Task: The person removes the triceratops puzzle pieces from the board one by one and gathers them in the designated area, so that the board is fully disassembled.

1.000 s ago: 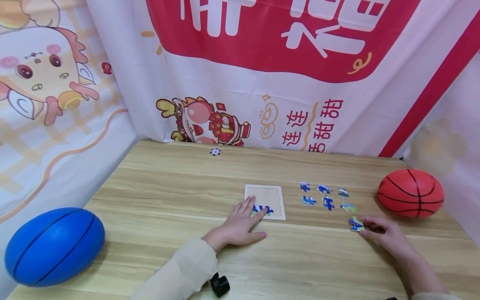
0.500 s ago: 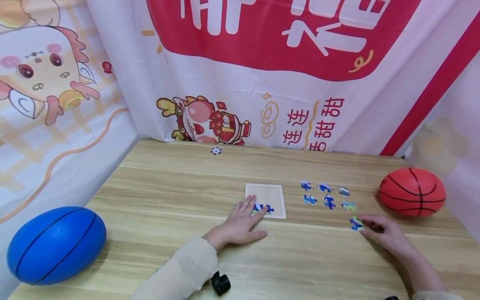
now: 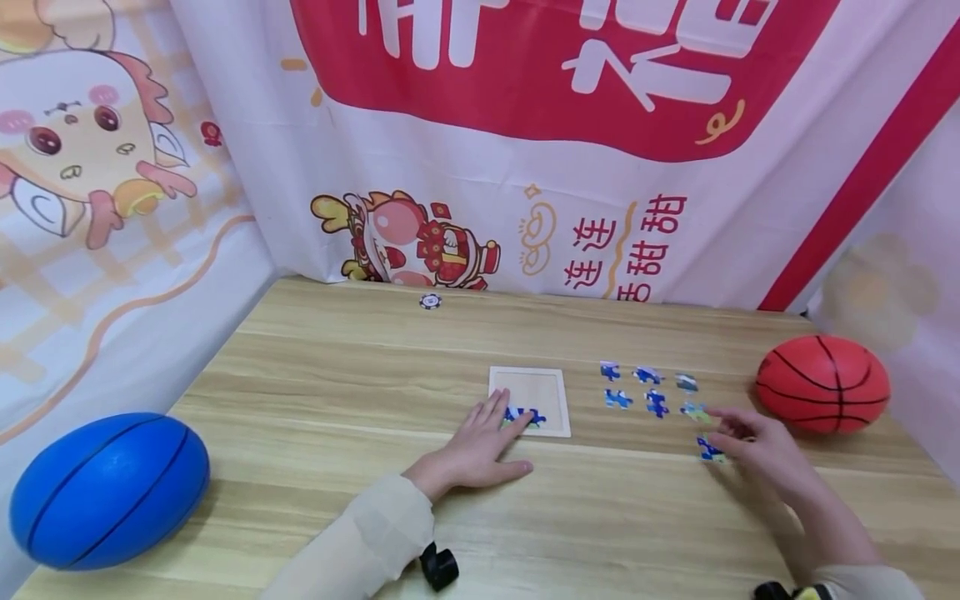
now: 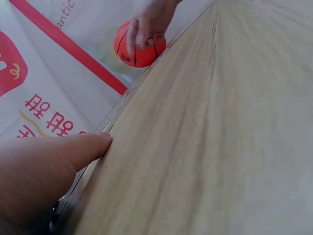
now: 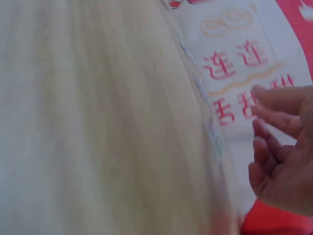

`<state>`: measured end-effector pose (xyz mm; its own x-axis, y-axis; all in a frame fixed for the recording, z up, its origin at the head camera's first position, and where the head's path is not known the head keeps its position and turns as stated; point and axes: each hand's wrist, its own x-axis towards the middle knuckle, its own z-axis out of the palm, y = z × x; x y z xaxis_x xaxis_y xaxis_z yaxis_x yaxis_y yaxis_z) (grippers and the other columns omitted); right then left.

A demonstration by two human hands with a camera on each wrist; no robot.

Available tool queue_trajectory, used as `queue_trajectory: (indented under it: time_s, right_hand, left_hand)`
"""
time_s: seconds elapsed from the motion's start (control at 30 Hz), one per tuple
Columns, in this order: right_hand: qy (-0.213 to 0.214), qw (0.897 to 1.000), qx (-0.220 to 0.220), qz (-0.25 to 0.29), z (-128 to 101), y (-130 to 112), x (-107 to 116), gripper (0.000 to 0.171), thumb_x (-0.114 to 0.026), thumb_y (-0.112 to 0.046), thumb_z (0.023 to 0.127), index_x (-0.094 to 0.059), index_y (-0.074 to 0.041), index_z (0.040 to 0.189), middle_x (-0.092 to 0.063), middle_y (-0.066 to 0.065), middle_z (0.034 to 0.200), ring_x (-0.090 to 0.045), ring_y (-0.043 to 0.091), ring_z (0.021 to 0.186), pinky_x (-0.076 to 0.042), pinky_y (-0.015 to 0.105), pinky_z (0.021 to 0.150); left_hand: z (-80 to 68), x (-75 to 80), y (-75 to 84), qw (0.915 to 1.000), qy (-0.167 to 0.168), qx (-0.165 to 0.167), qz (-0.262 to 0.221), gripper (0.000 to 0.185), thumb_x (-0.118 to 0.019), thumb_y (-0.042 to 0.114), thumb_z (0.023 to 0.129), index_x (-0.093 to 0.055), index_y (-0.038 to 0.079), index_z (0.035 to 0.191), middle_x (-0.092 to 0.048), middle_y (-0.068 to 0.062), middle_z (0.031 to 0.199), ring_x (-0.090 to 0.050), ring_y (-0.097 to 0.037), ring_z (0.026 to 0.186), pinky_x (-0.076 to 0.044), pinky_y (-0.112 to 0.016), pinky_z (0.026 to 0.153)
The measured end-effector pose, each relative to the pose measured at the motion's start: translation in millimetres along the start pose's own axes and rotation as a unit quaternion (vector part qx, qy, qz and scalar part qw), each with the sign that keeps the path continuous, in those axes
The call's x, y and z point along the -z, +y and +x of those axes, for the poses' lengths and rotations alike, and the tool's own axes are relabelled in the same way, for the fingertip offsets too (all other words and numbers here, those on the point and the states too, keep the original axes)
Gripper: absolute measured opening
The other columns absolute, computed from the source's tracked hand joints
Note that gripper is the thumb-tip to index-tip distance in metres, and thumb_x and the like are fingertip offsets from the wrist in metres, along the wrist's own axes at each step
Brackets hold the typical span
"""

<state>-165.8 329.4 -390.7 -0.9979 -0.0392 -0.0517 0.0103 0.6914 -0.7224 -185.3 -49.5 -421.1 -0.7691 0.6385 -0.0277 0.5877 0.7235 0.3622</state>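
In the head view my left hand [image 3: 480, 446] lies spread, its fingers over the lower left of a pale puzzle tray [image 3: 564, 404]. Joined blue and white puzzle pieces [image 3: 534, 417] show beside those fingers, partly hidden. My right hand [image 3: 765, 450] hovers at the right above a blue and green puzzle piece [image 3: 708, 448], near a green piece [image 3: 694, 411]. In the right wrist view the right hand [image 5: 286, 142] has loosely bent fingers, thumb and forefinger apart, nothing between them. The left wrist view shows the left thumb [image 4: 88, 149] on the wood.
Several loose puzzle pieces [image 3: 656, 403] lie in two rows right of the tray. A red ball [image 3: 822, 385] sits at the right, a blue ball [image 3: 110, 492] at the left. A small round chip [image 3: 431, 302] lies near the table's back edge, before a printed curtain [image 3: 562, 225].
My right hand has let go of the blue and green piece and risen a little up and left. That piece stays on the table. The left hand has not moved.
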Motion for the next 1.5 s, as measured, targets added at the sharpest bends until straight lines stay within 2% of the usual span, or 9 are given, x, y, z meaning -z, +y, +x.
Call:
queue_trajectory:
  time_s: [0.13, 0.27, 0.37, 0.63, 0.8, 1.0, 1.23, 1.5]
  right_hand:
    - [-0.006, 0.998, 0.053, 0.018, 9.6, -27.1, -14.1, 0.045, -0.06, -0.022, 0.082, -0.049, 0.001, 0.118, -0.05, 0.011, 0.088, -0.046, 0.018, 0.076, -0.043, 0.027, 0.056]
    - [-0.012, 0.994, 0.103, 0.023, 25.3, -53.1, -36.5, 0.039, -0.062, -0.017, 0.08, -0.053, -0.001, 0.115, -0.052, 0.01, 0.086, -0.047, 0.02, 0.076, -0.042, 0.028, 0.058]
    - [-0.021, 0.992, 0.126, 0.026, 36.7, -71.2, -55.7, 0.037, -0.063, -0.014, 0.079, -0.055, -0.001, 0.112, -0.054, 0.011, 0.087, -0.048, 0.021, 0.076, -0.042, 0.029, 0.061]
    - [-0.076, 0.988, 0.11, 0.071, 52.8, -109.8, -109.8, 0.034, -0.062, -0.014, 0.079, -0.056, -0.005, 0.111, -0.055, 0.005, 0.088, -0.049, 0.02, 0.081, -0.043, 0.031, 0.066]
    - [-0.098, 0.984, 0.128, 0.076, 54.6, -115.5, -135.3, 0.032, -0.063, -0.011, 0.078, -0.057, -0.003, 0.109, -0.056, 0.005, 0.088, -0.051, 0.019, 0.08, -0.044, 0.031, 0.068]
    - [-0.066, 0.988, 0.137, 0.039, 54.6, -110.1, -152.3, 0.034, -0.069, -0.013, 0.072, -0.061, -0.005, 0.104, -0.055, 0.001, 0.091, -0.05, 0.015, 0.082, -0.042, 0.031, 0.073]
    - [-0.05, 0.988, 0.149, 0.007, 53.5, -106.6, -158.2, 0.032, -0.069, -0.013, 0.073, -0.063, -0.007, 0.103, -0.05, -0.001, 0.089, -0.045, 0.015, 0.08, -0.041, 0.03, 0.069]
    - [-0.038, 0.987, 0.155, -0.003, 53.8, -109.2, -160.5, 0.024, -0.069, -0.01, 0.072, -0.064, -0.009, 0.095, -0.05, -0.001, 0.087, -0.045, 0.015, 0.079, -0.04, 0.03, 0.069]
  left_hand:
    - [-0.7, 1.5, -0.2, 0.9998, 0.012, 0.006, -0.015, 0.069, -0.044, 0.051, 0.083, -0.02, 0.018, 0.139, 0.001, -0.021, 0.141, 0.005, -0.029, 0.127, -0.002, -0.043, 0.101]
    - [0.1, 3.7, -2.4, 0.9987, 0.048, 0.01, -0.015, 0.068, -0.048, 0.049, 0.082, -0.026, 0.015, 0.137, -0.005, -0.021, 0.14, 0.0, -0.031, 0.127, -0.005, -0.045, 0.1]
    - [0.9, 6.1, -6.9, 0.9971, 0.073, 0.016, -0.015, 0.065, -0.05, 0.046, 0.082, -0.031, 0.013, 0.135, -0.009, -0.021, 0.14, -0.004, -0.033, 0.127, -0.007, -0.047, 0.1]
    - [3.9, 10.0, -26.2, 0.9939, 0.095, 0.029, -0.047, 0.057, -0.055, 0.04, 0.082, -0.041, 0.012, 0.129, -0.017, -0.018, 0.139, -0.012, -0.03, 0.127, -0.01, -0.048, 0.099]
    - [4.8, 7.2, -32.5, 0.9936, 0.094, 0.032, -0.054, 0.054, -0.055, 0.041, 0.081, -0.045, 0.014, 0.127, -0.02, -0.016, 0.139, -0.012, -0.028, 0.127, -0.009, -0.047, 0.099]
    - [3.7, 6.3, -34.6, 0.9926, 0.097, 0.033, -0.065, 0.052, -0.054, 0.042, 0.081, -0.046, 0.016, 0.126, -0.02, -0.014, 0.139, -0.012, -0.027, 0.127, -0.007, -0.045, 0.1]
    - [4.1, 5.2, -34.8, 0.9929, 0.096, 0.037, -0.06, 0.051, -0.051, 0.044, 0.082, -0.046, 0.017, 0.126, -0.021, -0.013, 0.139, -0.012, -0.026, 0.127, -0.008, -0.045, 0.1]
    - [4.7, 4.2, -31.9, 0.9915, 0.107, 0.047, -0.058, 0.048, -0.052, 0.042, 0.083, -0.048, 0.017, 0.124, -0.022, -0.014, 0.138, -0.014, -0.026, 0.127, -0.006, -0.045, 0.1]
